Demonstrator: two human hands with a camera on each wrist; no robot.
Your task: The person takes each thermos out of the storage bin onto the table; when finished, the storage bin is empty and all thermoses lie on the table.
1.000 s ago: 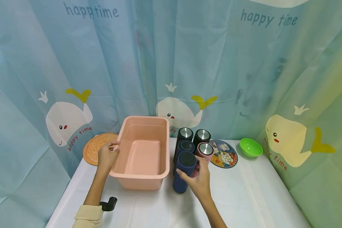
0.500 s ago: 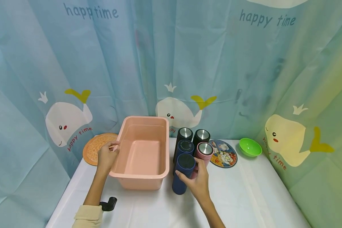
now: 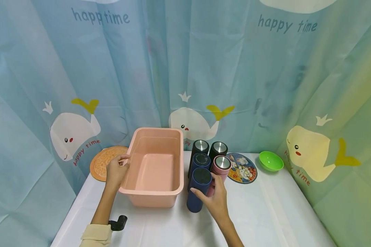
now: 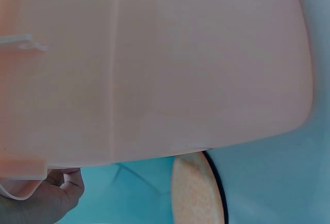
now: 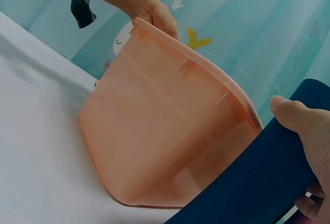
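Note:
In the head view my left hand [image 3: 117, 171] grips the left rim of a salmon-pink plastic tub [image 3: 154, 200]; the left wrist view shows mostly the tub's outer wall [image 4: 206, 69]. My right hand [image 3: 216, 199] holds a dark blue thermos [image 3: 195, 197] upright just right of the tub, thumb and fingers on opposite sides. Right behind it stand a second blue thermos [image 3: 201, 160], a pink thermos [image 3: 222, 162] and two black ones with steel-topped lids [image 3: 201, 145]. The right wrist view shows the held thermos close up, with the thumb [image 5: 291, 113] along its side.
A round pizza-patterned mat [image 3: 100, 163] lies behind my left hand. Behind the thermoses are a round cartoon-printed mat [image 3: 243, 168] and a green bowl [image 3: 271, 161]. A whale-print curtain [image 3: 126, 68] encloses the white table [image 3: 266, 212].
The held blue thermos and my right hand have shifted slightly toward me and left. My left hand stays on the tub's rim. The head view tilts up a little.

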